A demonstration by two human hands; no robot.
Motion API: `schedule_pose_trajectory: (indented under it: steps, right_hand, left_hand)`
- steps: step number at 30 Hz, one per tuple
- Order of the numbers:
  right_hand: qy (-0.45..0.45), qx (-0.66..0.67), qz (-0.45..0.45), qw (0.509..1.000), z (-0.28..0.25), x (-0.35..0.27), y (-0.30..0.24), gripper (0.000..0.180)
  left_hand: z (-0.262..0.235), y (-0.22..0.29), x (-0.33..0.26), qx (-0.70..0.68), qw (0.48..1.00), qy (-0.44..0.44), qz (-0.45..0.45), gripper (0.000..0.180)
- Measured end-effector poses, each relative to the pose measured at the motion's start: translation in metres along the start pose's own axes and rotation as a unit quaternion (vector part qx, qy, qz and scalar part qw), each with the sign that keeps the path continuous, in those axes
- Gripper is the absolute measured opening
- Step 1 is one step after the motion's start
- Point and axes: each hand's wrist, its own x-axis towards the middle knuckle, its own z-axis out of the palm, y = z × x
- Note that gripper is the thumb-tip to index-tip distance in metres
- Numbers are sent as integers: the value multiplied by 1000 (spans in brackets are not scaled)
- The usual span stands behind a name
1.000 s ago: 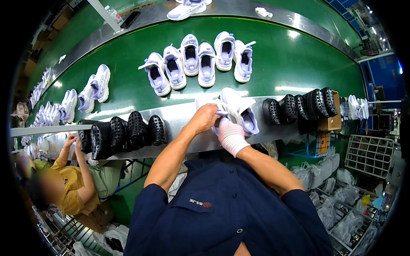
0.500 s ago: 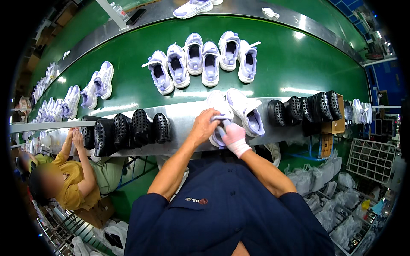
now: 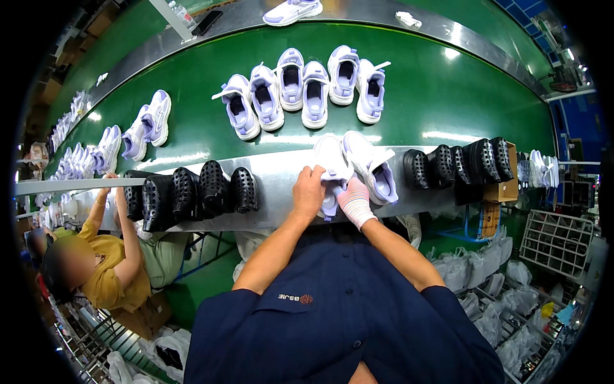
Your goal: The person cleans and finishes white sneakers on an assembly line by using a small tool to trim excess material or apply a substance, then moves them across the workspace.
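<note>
Here, the left hand [image 3: 309,192] grasps a white shoe [image 3: 329,155] on the metal worktop [image 3: 280,182] while the gloved right hand [image 3: 356,201] touches its opening, though whether it grips I can't tell. A second shoe [image 3: 360,152] sits just beside it.

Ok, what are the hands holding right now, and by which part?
A white shoe, near its opening: the left hand grips the left side; the gloved right hand is at the right side, its exact grip hidden.
</note>
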Motion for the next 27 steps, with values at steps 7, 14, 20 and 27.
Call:
schedule_pose_trajectory:
  steps: [7,14,20,27]
  right_hand:
    - [-5,76,-340,937,-54,9,-39,35]
    - [-45,-42,-431,900,-51,6,-43,29]
    - [-101,384,-72,915,-49,21,-18,27]
    - [-9,397,-69,915,-66,30,4,29]
  left_hand:
    - [-20,-7,-19,-65,986,-80,-129,42]
    - [-11,-11,-13,-120,986,-32,-115,34]
    - [-29,4,-14,-132,978,-112,-114,49]
    - [-44,63,14,97,972,-39,211,33]
